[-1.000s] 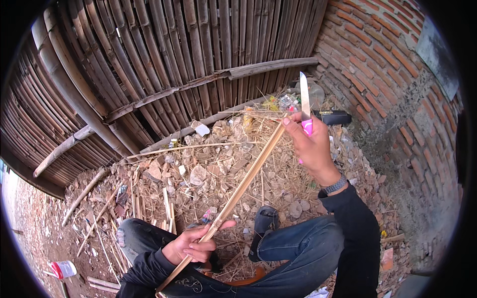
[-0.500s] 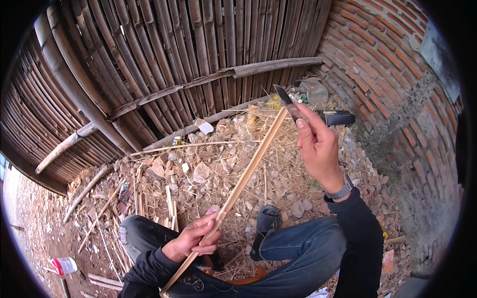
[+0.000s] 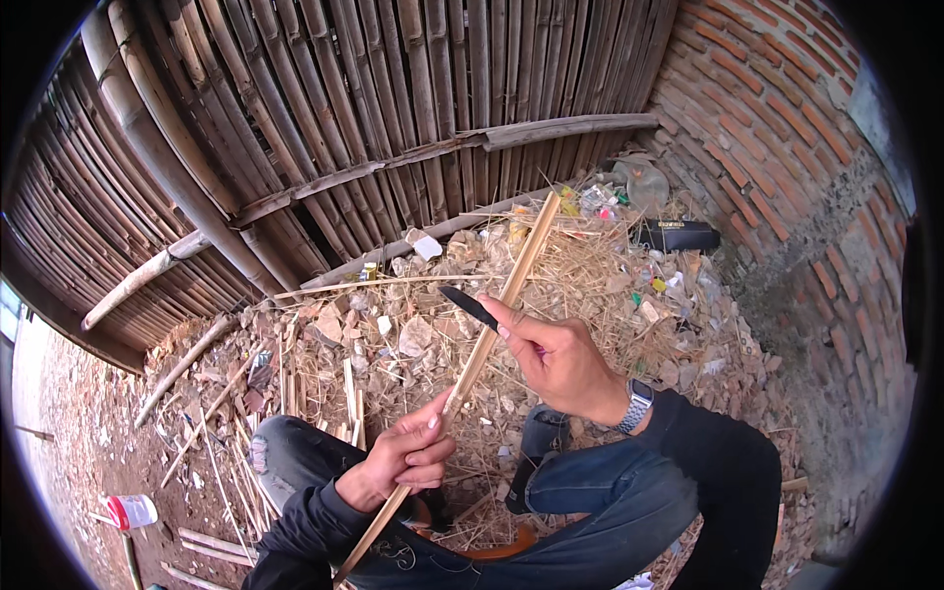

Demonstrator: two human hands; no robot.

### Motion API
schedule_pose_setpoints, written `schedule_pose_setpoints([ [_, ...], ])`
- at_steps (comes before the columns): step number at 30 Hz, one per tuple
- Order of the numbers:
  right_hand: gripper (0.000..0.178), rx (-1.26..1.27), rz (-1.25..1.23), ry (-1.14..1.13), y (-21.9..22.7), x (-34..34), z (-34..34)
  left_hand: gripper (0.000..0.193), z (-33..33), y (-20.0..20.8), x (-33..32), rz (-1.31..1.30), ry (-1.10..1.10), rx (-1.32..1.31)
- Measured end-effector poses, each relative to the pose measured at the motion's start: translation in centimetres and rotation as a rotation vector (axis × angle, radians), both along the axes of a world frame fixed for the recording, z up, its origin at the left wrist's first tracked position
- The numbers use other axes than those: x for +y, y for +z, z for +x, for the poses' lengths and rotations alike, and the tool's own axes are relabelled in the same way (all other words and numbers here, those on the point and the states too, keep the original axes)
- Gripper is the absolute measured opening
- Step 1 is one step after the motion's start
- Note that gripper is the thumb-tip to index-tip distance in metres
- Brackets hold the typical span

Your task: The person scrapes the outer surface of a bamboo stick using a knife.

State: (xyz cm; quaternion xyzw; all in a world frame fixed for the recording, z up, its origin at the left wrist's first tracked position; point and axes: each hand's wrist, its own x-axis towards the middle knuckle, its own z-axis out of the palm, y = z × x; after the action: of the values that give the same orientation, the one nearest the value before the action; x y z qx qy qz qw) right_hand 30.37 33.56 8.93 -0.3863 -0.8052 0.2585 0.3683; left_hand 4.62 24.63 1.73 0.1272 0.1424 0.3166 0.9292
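The left hand (image 3: 405,456) is clamping a pale strip (image 3: 520,270), which is slanting upward from the lap (image 3: 438,567); the right hand (image 3: 570,366) is gripping a dark-bladed knife (image 3: 466,306), which is projecting past the strip's left side. With the left fingers (image 3: 425,473) lying farther down, a downward slip, perhaps from a snagging fibre, could be cutting them.

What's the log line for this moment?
left hand: grips wooden strip | right hand: holds knife at strip | below: stones, straw
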Motion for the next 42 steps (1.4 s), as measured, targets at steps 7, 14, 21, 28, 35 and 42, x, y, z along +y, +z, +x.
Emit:
schedule_pose_setpoints([
  [7,0.047,-0.031,-0.096,0.140,-0.4,-1.8,-1.9,0.050,0.2,0.1,0.2,-0.060,0.053,-0.028],
  [14,0.045,-0.028,-0.223,0.180,0.0,-1.9,-2.5,0.047,0.0,-0.9,0.3,-0.145,0.044,-0.144],
  [21,0.042,0.128,-0.364,0.338,-2.6,-1.9,-2.8,0.043,0.4,-1.3,0.5,-0.186,0.067,-0.228],
  [28,0.052,0.171,-0.268,0.155,1.1,-0.8,-1.8,0.056,1.3,-0.2,0.6,0.170,0.199,0.079],
  [35,0.070,0.215,-0.183,0.167,0.3,-1.6,-2.3,0.056,2.5,-0.8,0.3,0.442,0.277,0.389],
  [42,0.080,0.096,-0.122,0.161,0.4,-1.6,-2.6,0.058,3.3,-1.3,-0.2,0.479,0.336,0.526],
])
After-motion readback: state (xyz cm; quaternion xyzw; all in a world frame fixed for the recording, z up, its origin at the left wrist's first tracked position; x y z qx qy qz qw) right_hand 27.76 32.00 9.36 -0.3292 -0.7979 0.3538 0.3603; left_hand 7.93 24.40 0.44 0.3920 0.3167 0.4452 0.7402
